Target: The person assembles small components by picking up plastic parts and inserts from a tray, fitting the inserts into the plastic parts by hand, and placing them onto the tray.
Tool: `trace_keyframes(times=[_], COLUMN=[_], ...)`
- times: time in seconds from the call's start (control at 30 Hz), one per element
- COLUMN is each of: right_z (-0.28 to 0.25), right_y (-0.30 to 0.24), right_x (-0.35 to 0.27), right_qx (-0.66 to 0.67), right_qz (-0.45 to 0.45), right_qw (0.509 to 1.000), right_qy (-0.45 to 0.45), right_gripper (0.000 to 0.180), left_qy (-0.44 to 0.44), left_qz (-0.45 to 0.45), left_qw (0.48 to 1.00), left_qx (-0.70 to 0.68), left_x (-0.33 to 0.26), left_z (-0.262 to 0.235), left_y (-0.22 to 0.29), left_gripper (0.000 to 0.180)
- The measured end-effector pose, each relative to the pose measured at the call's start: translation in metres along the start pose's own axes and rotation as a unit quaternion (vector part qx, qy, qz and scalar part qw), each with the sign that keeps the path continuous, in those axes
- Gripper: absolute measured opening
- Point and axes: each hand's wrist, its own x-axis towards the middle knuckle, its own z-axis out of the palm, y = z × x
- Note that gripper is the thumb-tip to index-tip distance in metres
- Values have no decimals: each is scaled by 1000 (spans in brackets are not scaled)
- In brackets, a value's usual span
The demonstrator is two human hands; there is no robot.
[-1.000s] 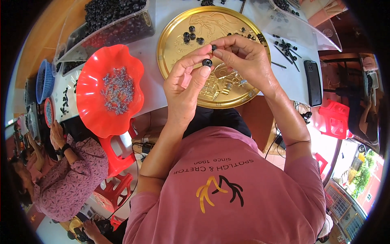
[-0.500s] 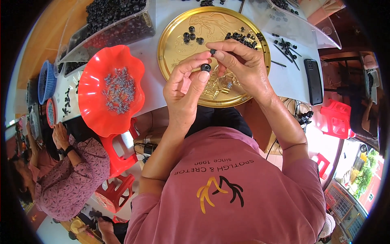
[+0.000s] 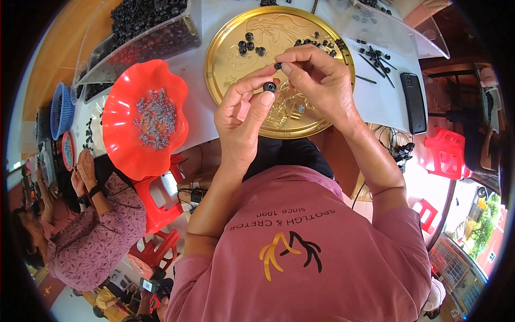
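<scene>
Between its thumb and index finger, my left hand (image 3: 240, 121) pinches a round black part with a hollow centre (image 3: 270, 86). My right hand (image 3: 324, 86) is closed in a pinch on a small black piece (image 3: 278, 66), just above and beside the hollow part. The two parts are apart. Both hands are over the round gold tray (image 3: 213, 59). On the tray lie a few round black parts (image 3: 250, 46) at its far left, more black parts (image 3: 316, 43) at its far right, and small metal pieces (image 3: 292, 110) partly hidden behind my hands.
A wavy red bowl (image 3: 117, 110) of small grey metal pieces (image 3: 155, 121) stands left. Behind it is a clear bin (image 3: 185, 32) of black parts. Thin black rods (image 3: 380, 70) and a black phone (image 3: 413, 102) lie right. A co-worker in a patterned shirt (image 3: 102, 247) sits left.
My hands keep the same pinch and have barely moved. The view has shifted slightly. The co-worker's two hands now show together, and a person with a camera has appeared at the lower left.
</scene>
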Motion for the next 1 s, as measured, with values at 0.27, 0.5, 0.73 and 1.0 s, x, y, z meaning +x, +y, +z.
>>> trace_keyframes(times=[0.27, 0.5, 0.73, 1.0], right_z=[-1, -15, -15, -12], right_y=[-3, -18, -26, -30], right_x=[2, 5, 10, 11], right_qx=[-31, -145, -275, -302], right_qz=[-29, -35, -95, -136], right_qw=[999, 983, 946, 930], right_qy=[-11, -102, -141, -158], right_gripper=[17, 17, 16, 17], left_qy=[29, 19, -9, -10], left_qz=[-51, -110, -107, -133], left_qw=[993, 994, 993, 989], left_qx=[-102, -16, 51, 58], left_x=[6, 8, 9, 12], left_z=[3, -6, -6, -9], left_y=[1, 5, 8, 7], left_gripper=[23, 24, 25, 25])
